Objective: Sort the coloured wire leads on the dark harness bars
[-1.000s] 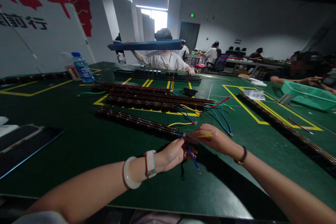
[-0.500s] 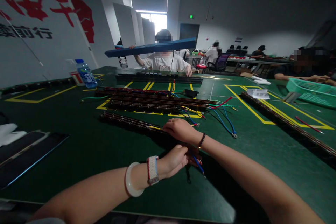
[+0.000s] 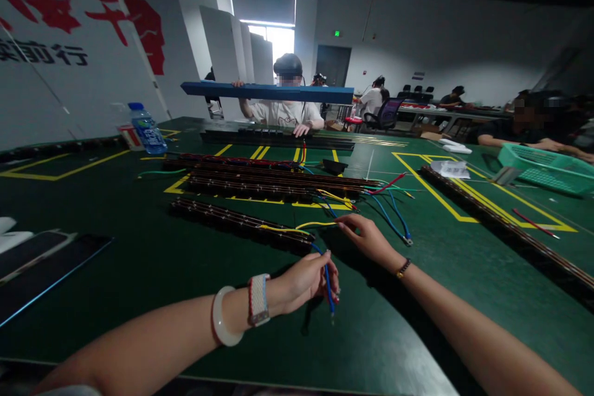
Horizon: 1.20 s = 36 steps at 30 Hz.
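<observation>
A long dark strip with copper-coloured rods (image 3: 232, 215) lies slantwise on the green table in front of me. From its right end come a yellow wire and a blue wire. My right hand (image 3: 371, 240) pinches the free end of the yellow wire (image 3: 318, 224), drawing it out to the right of the strip. My left hand (image 3: 306, 281) is closed on the blue wire (image 3: 329, 284), whose metal-tipped end hangs below the fingers. Just beyond lies a bundle of similar strips (image 3: 260, 182) with red, yellow, green and blue wire ends at its right.
Across the table a person (image 3: 288, 108) holds up a long blue bar (image 3: 269, 93). A bottle (image 3: 147, 130) stands at the back left, and dark flat devices (image 3: 51, 266) lie at the left. Another strip (image 3: 505, 229) and a green basket (image 3: 547, 170) are at the right.
My right hand has moved right from the strip's end, pulling the yellow wire out with it. The left hand has shifted slightly, with the blue wire now hanging more upright. The person opposite has levelled the blue bar.
</observation>
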Tool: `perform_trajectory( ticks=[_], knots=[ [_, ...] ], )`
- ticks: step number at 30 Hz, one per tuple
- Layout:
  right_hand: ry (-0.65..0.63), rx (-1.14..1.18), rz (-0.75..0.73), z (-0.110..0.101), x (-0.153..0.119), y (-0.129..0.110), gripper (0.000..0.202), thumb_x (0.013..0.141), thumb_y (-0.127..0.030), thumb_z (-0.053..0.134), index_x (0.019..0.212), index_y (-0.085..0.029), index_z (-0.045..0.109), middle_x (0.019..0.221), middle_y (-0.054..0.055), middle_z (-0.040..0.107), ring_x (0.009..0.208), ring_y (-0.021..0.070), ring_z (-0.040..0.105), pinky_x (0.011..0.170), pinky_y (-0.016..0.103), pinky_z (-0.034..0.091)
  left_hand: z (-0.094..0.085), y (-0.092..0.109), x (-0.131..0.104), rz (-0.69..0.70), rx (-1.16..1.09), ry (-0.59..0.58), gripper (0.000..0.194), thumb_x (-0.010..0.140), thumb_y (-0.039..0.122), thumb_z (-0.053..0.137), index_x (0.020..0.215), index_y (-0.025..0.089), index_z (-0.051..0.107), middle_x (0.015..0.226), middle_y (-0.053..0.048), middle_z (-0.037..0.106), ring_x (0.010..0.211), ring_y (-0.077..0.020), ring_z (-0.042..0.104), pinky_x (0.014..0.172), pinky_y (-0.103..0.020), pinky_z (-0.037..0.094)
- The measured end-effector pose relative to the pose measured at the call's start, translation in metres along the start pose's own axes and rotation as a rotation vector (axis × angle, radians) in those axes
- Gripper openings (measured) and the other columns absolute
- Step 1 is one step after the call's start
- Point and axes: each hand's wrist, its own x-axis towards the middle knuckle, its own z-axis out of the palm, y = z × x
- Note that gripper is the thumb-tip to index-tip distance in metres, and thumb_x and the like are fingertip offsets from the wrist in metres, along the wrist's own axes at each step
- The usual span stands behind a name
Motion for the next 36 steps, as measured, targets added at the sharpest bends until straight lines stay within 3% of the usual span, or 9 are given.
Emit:
perform_trajectory(
  ticks=[4,7,10,12,16,22,27,31,36],
  knots=[
    [-0.008,-0.116,-0.003,0.003,-0.01,0.022,0.03,0.093,-0.033,0.043,0.109,-0.017,0.063,0.101,0.007,0.057,0.088,0.0081,0.054,0.08,0.018,0.043,-0.01,0.019,-0.006,-0.126,0.434,0.006,0.04,0.089,0.052,0.035,0.073,0.016,0.043,0.046,0.001,0.047,0.036,-0.0106,0.041,0.042,-0.022,0.034],
    [-0.003,-0.159,-0.016,0.006,-0.006,0.026,0.032,0.093,-0.034,0.041,0.108,-0.016,0.063,0.101,0.008,0.056,0.088,0.0081,0.052,0.08,0.018,0.042,-0.014,0.041,-0.012,-0.255,0.852,-0.039,0.045,0.089,0.05,0.034,0.065,0.015,0.047,0.044,-0.003,0.047,0.035,-0.0123,0.043,0.039,-0.021,0.028],
    [-0.017,-0.204,-0.035,0.009,-0.002,0.027,0.032,0.094,-0.034,0.04,0.109,-0.018,0.063,0.099,0.007,0.055,0.087,0.008,0.051,0.079,0.018,0.041,-0.015,0.057,-0.018,-0.353,1.181,0.003,0.049,0.089,0.047,0.029,0.055,0.016,0.047,0.041,-0.005,0.045,0.032,-0.0145,0.039,0.042,-0.028,0.033],
    [-0.032,-0.238,-0.046,0.01,-0.002,0.026,0.03,0.094,-0.033,0.04,0.108,-0.019,0.063,0.097,0.007,0.055,0.086,0.0082,0.05,0.079,0.019,0.041,-0.016,0.06,-0.022,-0.242,1.372,0.091,0.047,0.087,0.044,0.035,0.05,0.017,0.045,0.042,-0.006,0.043,0.035,-0.0152,0.039,0.05,-0.033,0.038],
    [-0.049,-0.26,-0.065,0.01,-0.004,0.025,0.03,0.093,-0.03,0.04,0.11,-0.019,0.063,0.096,0.007,0.054,0.086,0.0086,0.05,0.08,0.02,0.04,-0.021,0.055,-0.025,0.286,1.571,0.333,0.036,0.074,0.031,0.058,0.045,0.016,0.042,0.045,-0.001,0.03,0.047,-0.015,0.039,0.068,-0.039,0.039],
    [-0.034,-0.272,-0.075,0.01,-0.005,0.024,0.028,0.092,-0.03,0.043,0.111,-0.022,0.062,0.097,0.006,0.053,0.087,0.0086,0.048,0.08,0.02,0.039,-0.021,0.045,-0.026,0.344,1.566,0.421,0.04,0.072,0.03,0.062,0.044,0.015,0.038,0.046,0.003,0.019,0.048,-0.0153,0.039,0.068,-0.04,0.039],
    [0.028,-0.293,-0.142,0.014,-0.005,0.019,0.029,0.09,-0.034,0.049,0.114,-0.023,0.06,0.108,0.006,0.051,0.098,0.0116,0.046,0.09,0.026,0.037,-0.006,0.048,-0.031,0.281,1.9,0.593,0.041,0.082,0.047,0.051,0.077,0.007,0.06,0.062,-0.013,0.052,0.061,-0.027,0.057,0.064,-0.04,0.044],
    [0.017,-0.319,-0.152,0.019,-0.004,0.013,0.031,0.092,-0.033,0.046,0.12,-0.024,0.057,0.11,0.006,0.053,0.104,0.0131,0.044,0.096,0.031,0.031,0.001,0.056,-0.031,0.224,2.169,0.698,0.035,0.092,0.02,0.027,0.116,0.009,0.05,0.087,-0.016,0.059,0.071,-0.0277,0.062,0.057,-0.035,0.047],
    [-0.031,-0.338,-0.057,0.017,-0.004,0.009,0.026,0.092,-0.036,0.046,0.108,-0.025,0.064,0.095,0.007,0.054,0.093,0.0133,0.043,0.087,0.029,0.031,-0.006,0.064,-0.025,0.134,2.217,0.663,0.042,0.085,0.003,0.024,0.12,0.008,0.047,0.087,-0.015,0.06,0.074,-0.0275,0.064,0.058,-0.036,0.049]
  ],
)
